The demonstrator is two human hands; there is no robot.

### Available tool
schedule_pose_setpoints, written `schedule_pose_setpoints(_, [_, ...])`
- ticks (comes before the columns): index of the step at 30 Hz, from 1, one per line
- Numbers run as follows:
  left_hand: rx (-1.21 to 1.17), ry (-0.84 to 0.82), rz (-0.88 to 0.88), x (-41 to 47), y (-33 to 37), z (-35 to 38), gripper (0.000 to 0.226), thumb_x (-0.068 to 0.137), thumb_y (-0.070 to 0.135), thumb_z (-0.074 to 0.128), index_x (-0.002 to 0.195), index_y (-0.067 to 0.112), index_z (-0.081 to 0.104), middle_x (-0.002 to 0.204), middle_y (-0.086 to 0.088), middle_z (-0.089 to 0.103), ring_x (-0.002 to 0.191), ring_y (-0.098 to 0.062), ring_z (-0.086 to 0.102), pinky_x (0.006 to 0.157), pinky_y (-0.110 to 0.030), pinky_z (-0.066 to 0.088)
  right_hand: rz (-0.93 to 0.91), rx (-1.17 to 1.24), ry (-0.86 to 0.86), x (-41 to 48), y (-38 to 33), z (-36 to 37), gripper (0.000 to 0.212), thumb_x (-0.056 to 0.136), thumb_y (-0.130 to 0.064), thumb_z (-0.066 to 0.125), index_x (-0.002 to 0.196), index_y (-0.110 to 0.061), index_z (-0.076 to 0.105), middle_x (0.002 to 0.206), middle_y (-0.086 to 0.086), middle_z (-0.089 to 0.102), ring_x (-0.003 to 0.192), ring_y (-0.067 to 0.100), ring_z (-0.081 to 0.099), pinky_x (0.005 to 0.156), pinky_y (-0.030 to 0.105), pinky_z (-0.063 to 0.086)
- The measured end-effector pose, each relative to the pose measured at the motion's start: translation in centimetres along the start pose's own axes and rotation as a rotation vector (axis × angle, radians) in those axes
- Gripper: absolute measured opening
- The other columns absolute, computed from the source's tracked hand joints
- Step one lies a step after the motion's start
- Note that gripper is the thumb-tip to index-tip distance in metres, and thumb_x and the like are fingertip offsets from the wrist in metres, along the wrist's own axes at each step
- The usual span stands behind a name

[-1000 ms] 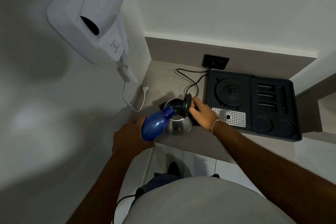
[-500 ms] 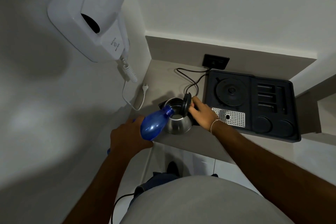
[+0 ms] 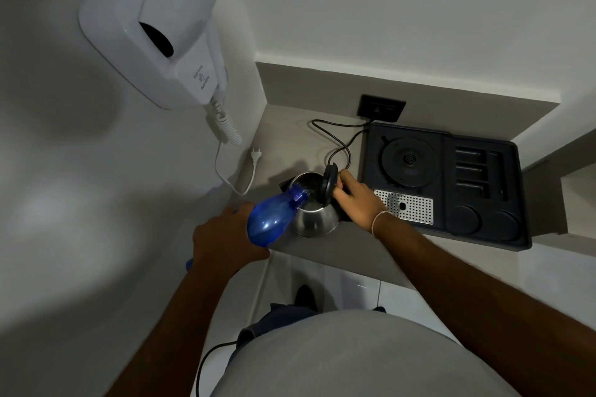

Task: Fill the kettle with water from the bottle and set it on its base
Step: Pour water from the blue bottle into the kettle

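While the left hand (image 3: 225, 237) grips the blue bottle (image 3: 274, 219) by its body and tips its neck into the open mouth, the pour is the step in hand. Just beyond, the steel kettle (image 3: 314, 217) stands on the counter (image 3: 338, 251), its lid (image 3: 329, 182) propped up, and the right hand (image 3: 356, 200) is closed on the handle side, steadying it. How full it is cannot be told. Farther right lies the black tray (image 3: 483, 235) with the round base (image 3: 409, 159), bare. Next, likely, the bottle must be righted, the lid shut, and the kettle lifted across onto that base.
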State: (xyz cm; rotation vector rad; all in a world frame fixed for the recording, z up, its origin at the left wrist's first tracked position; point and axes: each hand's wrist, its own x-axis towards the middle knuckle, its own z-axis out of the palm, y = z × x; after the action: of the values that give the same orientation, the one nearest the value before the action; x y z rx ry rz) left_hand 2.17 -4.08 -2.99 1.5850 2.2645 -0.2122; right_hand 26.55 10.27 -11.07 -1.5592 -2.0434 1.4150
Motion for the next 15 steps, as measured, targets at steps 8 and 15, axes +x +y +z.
schedule_pose_setpoints(8, [0.004, -0.016, 0.001, 0.13, 0.02, -0.14, 0.090, 0.062, 0.067, 0.082, 0.140, 0.041, 0.047, 0.112, 0.006, 0.062, 0.095, -0.023, 0.070, 0.087, -0.039, 0.059, 0.011, -0.020, -0.002, -0.22, -0.42, -0.14, 0.050, 0.088, -0.072, 0.036, 0.096, -0.024, 0.045, 0.083, 0.008, 0.069, 0.085, 0.040, 0.068, 0.075, 0.045, 0.050])
schedule_pose_setpoints(15, [0.036, -0.003, 0.016, 0.46, -0.31, 0.03, 0.093, 0.064, 0.069, 0.082, 0.144, 0.041, 0.044, 0.110, 0.007, 0.058, 0.096, -0.021, 0.067, 0.081, -0.035, 0.051, 0.016, -0.020, 0.003, -0.49, -0.80, -0.27, 0.054, 0.088, -0.073, 0.035, 0.097, -0.021, 0.046, 0.086, 0.012, 0.071, 0.088, 0.043, 0.068, 0.080, 0.050, 0.054])
